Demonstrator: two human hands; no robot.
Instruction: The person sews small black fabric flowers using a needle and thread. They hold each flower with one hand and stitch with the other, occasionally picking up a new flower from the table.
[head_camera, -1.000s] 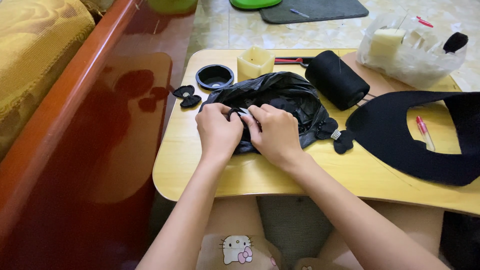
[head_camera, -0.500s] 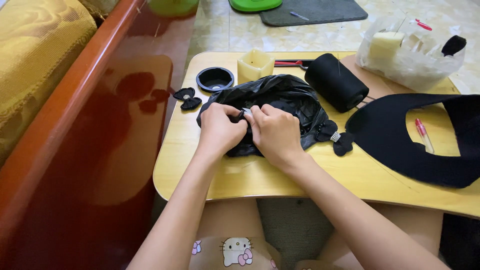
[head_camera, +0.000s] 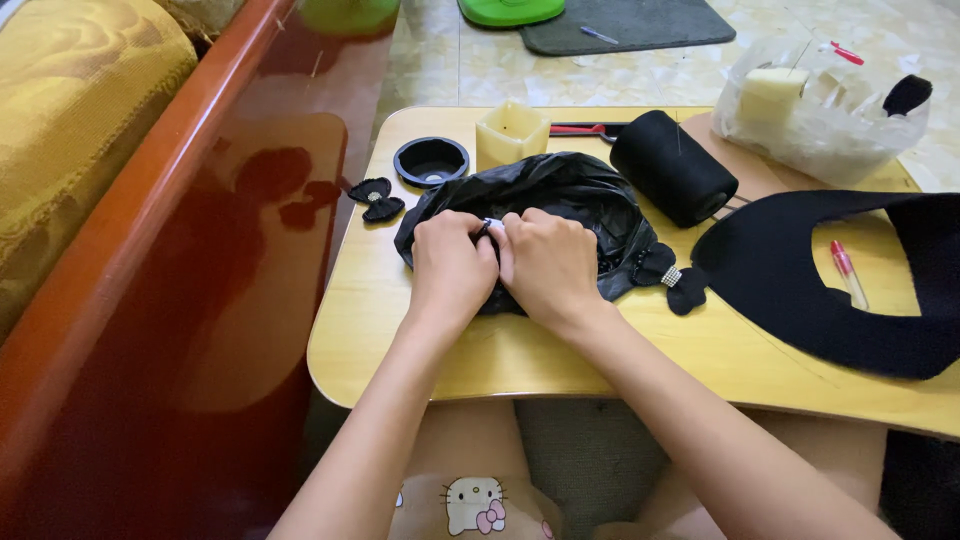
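Wooden table (head_camera: 600, 360): both hands' grip pinched on sth small, prob. bead, atop black bag (head_camera: 570, 195).

Black plastic bag (head_camera: 570, 200), crumpled, sits mid-table under both hands; a clear plastic bag (head_camera: 820, 120), lumpy with pale contents, rests far right.

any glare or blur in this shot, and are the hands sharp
Head view: even daylight, no motion blur; left hand and right hand are sharp on the black plastic bag. The glossy red panel mirrors the table; soft glare on the floor tiles.
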